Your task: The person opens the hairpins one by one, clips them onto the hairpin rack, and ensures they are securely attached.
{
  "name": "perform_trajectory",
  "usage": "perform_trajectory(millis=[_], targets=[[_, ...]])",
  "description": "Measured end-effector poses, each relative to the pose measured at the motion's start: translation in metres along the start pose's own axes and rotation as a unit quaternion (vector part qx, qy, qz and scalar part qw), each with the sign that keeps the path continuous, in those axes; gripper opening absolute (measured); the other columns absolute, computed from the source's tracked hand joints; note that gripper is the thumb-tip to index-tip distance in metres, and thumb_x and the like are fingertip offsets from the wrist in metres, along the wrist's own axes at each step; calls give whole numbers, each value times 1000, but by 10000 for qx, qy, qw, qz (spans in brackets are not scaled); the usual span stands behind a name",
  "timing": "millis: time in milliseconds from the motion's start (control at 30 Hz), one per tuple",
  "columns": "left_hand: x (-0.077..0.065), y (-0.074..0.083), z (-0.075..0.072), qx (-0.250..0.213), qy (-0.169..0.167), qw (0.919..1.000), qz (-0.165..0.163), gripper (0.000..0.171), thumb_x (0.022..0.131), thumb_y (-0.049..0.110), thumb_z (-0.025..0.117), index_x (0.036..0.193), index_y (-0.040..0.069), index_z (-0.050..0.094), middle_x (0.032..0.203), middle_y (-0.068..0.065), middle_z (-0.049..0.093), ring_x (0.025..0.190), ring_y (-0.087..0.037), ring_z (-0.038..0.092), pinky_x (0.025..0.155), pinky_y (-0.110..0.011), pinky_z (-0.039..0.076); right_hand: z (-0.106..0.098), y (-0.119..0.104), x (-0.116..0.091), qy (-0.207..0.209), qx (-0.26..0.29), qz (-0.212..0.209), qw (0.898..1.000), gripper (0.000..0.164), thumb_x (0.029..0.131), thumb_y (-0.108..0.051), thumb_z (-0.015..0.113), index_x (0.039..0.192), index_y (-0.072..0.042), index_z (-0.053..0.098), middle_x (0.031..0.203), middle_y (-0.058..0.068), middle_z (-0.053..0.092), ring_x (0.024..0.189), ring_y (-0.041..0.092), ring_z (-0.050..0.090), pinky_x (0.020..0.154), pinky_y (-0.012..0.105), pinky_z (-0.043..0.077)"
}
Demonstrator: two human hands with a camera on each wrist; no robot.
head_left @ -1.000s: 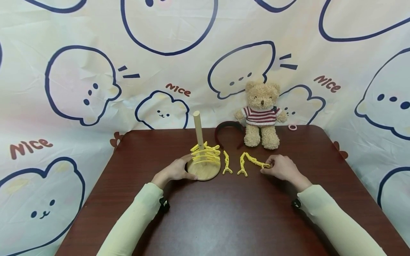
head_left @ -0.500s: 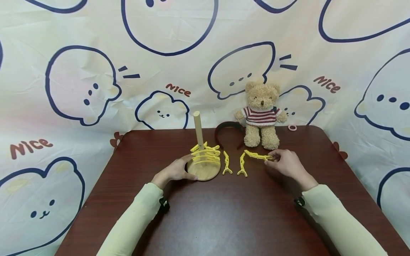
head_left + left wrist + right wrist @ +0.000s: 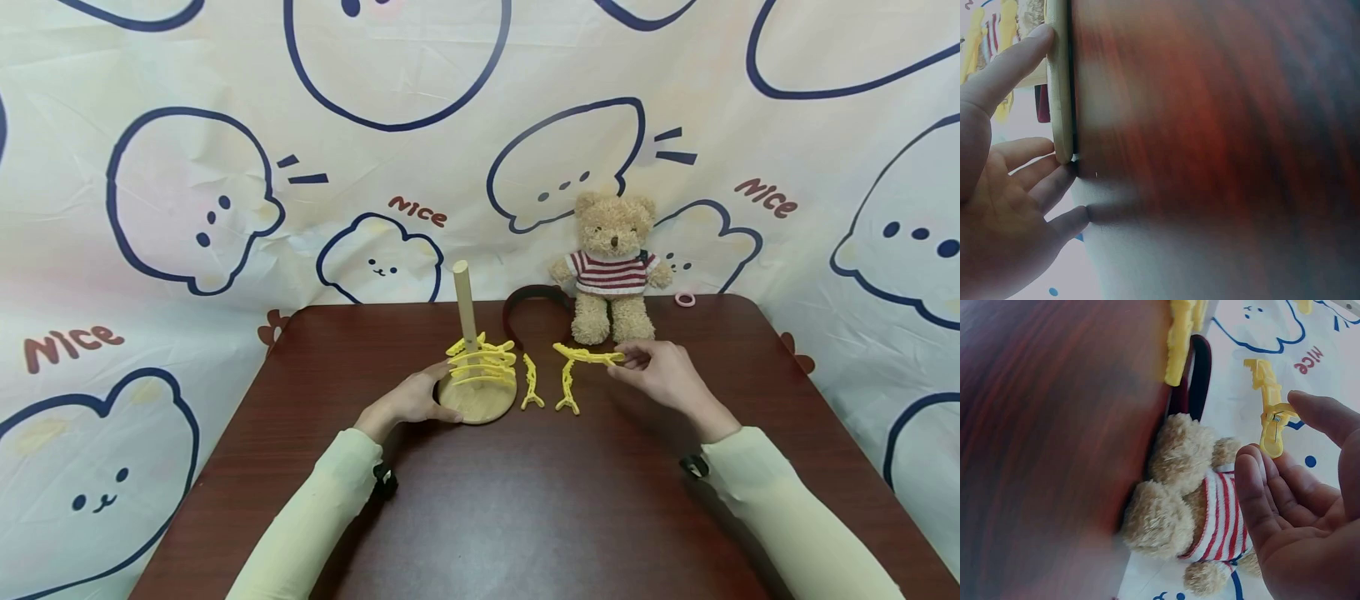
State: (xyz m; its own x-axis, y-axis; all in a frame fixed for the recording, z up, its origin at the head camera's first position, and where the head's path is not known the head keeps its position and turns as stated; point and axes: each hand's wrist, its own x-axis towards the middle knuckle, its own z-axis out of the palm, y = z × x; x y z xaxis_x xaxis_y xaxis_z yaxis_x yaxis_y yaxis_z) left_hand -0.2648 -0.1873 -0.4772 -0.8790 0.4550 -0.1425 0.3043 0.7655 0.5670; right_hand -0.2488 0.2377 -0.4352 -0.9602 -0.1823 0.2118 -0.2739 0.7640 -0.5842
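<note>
Dark table (image 3: 525, 508): yellow clip (image 3: 592, 357) in right fingers (image 3: 1252, 481) nearer stand (image 3: 480, 407).

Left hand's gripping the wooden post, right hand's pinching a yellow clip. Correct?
Not the post: the head view shows the left hand holding the edge of the round wooden base. The right hand is indeed pinching a yellow clip.

A big pale cloth (image 3: 375, 167) with creases hangs round the back and sides. It has bear faces (image 3: 195, 200) in thick dark blue lines. The red-brown word "Nice" (image 3: 73, 346) shows at nine, eleven and two o'clock. A shiny dark red-brown table (image 3: 570, 533) spreads toward six o'clock, with a soft pale glow there.
</note>
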Motion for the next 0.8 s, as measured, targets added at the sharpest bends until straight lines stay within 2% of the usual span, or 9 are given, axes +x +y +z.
perform_trajectory(millis=[300, 600, 800], targets=[[-1, 2, 0, -20, -10, 10000, -64, 98, 76, 39, 87, 156, 13, 36, 163, -11, 31, 150, -32, 31, 121, -50, 29, 1, -17, 6, -51, 286, -118, 9995, 37, 83, -39, 80, 109, -12, 76, 88, 2, 77, 77, 11, 70, 69, 24, 56], [-2, 3, -2, -121, -31, 9999, -53, 98, 76, 37, 87, 155, 12, 36, 163, -12, 32, 149, -33, 32, 120, -51, 29, 0, -40, 12, -118, 235, -416, 9988, 28, 85, -36, 80, 104, -17, 77, 84, -2, 74, 75, 11, 66, 68, 26, 53], [-1, 2, -1, -65, -35, 10000, -47, 98, 77, 38, 86, 156, 13, 35, 163, -11, 32, 150, -32, 32, 121, -50, 29, 3, -52, 18, -140, 359, -573, 9976, 25, 85, -31, 80, 104, -15, 77, 84, -1, 74, 75, 10, 65, 67, 25, 52]])
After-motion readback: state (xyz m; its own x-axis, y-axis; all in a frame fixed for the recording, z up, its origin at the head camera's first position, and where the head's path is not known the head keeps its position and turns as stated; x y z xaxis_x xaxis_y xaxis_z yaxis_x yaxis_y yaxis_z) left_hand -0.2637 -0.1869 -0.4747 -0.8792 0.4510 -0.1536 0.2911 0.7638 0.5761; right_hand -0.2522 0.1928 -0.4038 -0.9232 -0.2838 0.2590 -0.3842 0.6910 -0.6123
